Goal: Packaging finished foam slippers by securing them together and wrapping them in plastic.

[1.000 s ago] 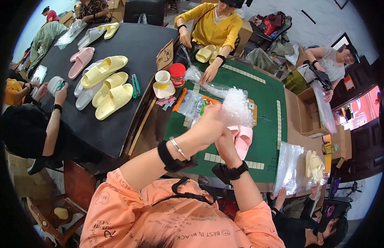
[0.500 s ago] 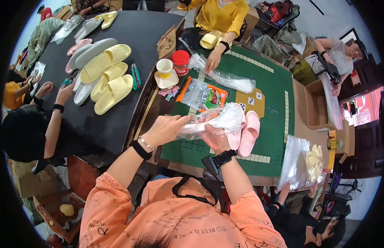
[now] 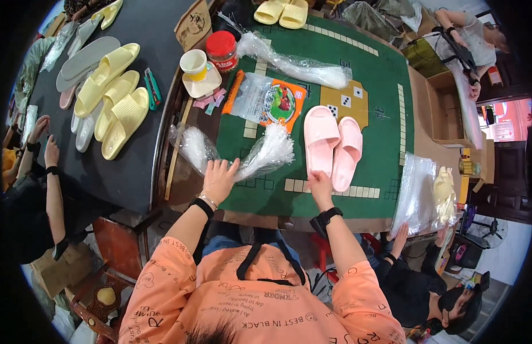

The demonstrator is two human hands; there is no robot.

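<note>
My left hand [image 3: 220, 180] rests with its fingers stretched out on the near middle of a bundle of thin clear strands with white ends [image 3: 272, 150]. The bundle lies bent on the green table mat [image 3: 260, 203], its ends fanning out to either side of the hand. With fingers closed, my right hand [image 3: 320, 188] grips the near end of a pink slipper [image 3: 321, 140]. A second pink slipper [image 3: 347, 152] lies against it on the right. Beyond them, an orange and clear printed packet [image 3: 265, 100] lies flat.
Another strand bundle [image 3: 292, 63] lies farther back. A paper cup [image 3: 194, 64] and red-lidded jar [image 3: 222, 50] stand at the left. Yellow slippers [image 3: 125, 123] and a green cutter [image 3: 152, 92] occupy the dark table. Clear bags [image 3: 415, 183] lie at right, near a co-worker's hands.
The strand bundle has come down from between my hands onto the mat at the left. My right hand has left it and taken hold of a pink slipper. The view has shifted.
</note>
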